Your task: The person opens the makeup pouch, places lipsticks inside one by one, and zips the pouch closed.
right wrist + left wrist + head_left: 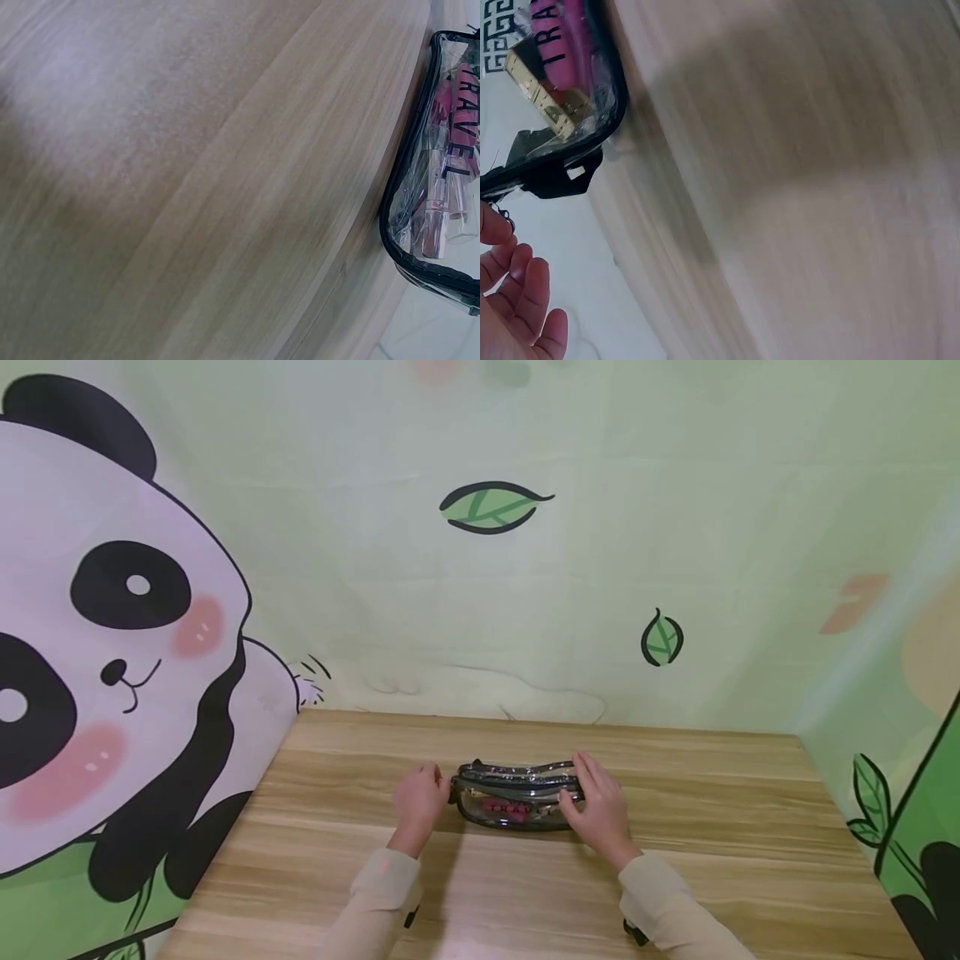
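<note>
A clear travel pouch point(480, 814) with black trim stands on the wooden table, its long side toward me. Pink items, a gold-coloured piece point(544, 97) and clear-and-pink tubes point(435, 202) show through its plastic, behind the printed word TRAVEL. At the pouch's left end my left hand point(422, 797) pinches a small dark zipper pull point(508, 219) between thumb and forefinger, the other fingers loosely bent. My right hand point(602, 810) grips the right end, thumb on the near side and fingers over the top. The right wrist view does not include that hand.
The wooden table point(712, 835) reaches back to a pale green wall point(360, 568) printed with leaves. A large panda print point(135, 635) covers the left side, and green plant prints point(870, 797) are at the right.
</note>
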A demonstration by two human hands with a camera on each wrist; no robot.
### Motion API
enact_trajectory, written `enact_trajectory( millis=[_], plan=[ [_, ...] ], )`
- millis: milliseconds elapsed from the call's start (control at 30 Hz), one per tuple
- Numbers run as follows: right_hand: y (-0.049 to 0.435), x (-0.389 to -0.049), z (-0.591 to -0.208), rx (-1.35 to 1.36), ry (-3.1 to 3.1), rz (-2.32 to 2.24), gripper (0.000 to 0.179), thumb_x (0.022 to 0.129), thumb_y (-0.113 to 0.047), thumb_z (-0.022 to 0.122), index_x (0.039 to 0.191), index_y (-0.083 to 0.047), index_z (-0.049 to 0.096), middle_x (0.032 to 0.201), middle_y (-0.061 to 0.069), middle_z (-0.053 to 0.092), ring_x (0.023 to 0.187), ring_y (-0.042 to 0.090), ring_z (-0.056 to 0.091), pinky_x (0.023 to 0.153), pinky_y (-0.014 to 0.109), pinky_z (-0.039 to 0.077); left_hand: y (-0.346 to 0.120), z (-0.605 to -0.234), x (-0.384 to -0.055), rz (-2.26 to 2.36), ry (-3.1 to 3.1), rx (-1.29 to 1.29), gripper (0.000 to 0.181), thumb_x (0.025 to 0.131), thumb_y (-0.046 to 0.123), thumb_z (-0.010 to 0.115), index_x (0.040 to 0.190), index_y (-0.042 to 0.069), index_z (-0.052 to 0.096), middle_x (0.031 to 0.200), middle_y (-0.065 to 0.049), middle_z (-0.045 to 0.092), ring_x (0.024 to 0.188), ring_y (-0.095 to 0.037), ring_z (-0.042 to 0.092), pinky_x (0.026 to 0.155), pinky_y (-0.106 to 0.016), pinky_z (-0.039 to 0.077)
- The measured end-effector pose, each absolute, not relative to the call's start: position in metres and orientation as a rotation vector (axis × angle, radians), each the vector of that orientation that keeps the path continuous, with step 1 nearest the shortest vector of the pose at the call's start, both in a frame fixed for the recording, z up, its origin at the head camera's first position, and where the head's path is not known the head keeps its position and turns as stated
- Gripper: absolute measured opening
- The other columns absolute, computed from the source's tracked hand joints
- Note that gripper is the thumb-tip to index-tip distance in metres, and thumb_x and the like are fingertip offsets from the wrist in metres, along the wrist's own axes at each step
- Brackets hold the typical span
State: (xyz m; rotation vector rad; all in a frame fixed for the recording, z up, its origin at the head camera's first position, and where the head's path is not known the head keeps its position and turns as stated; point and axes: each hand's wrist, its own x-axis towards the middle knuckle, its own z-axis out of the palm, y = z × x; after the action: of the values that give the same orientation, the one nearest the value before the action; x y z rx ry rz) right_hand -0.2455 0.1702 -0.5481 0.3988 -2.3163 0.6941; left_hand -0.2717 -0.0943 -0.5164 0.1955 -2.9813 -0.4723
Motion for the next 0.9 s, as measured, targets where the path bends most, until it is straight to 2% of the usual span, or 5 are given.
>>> enact_trajectory(
  millis=[900],
  plan=[
    [0.17, -0.245, -0.549, 0.39, -2.304, 0.701, 0.055, 0.072, -0.027, 0.055, 0.118, 0.002, 0.054, 0.12, 0.019, 0.054, 0.106, 0.035, 0.053, 0.083, 0.049, 0.043, -0.092, -0.532, -0.271, -0.35, -2.926, 0.102, 0.012, 0.082, 0.024, 0.057, 0.082, 0.012, 0.056, 0.079, -0.003, 0.057, 0.064, -0.017, 0.052, 0.05, -0.027, 0.04]
  ],
)
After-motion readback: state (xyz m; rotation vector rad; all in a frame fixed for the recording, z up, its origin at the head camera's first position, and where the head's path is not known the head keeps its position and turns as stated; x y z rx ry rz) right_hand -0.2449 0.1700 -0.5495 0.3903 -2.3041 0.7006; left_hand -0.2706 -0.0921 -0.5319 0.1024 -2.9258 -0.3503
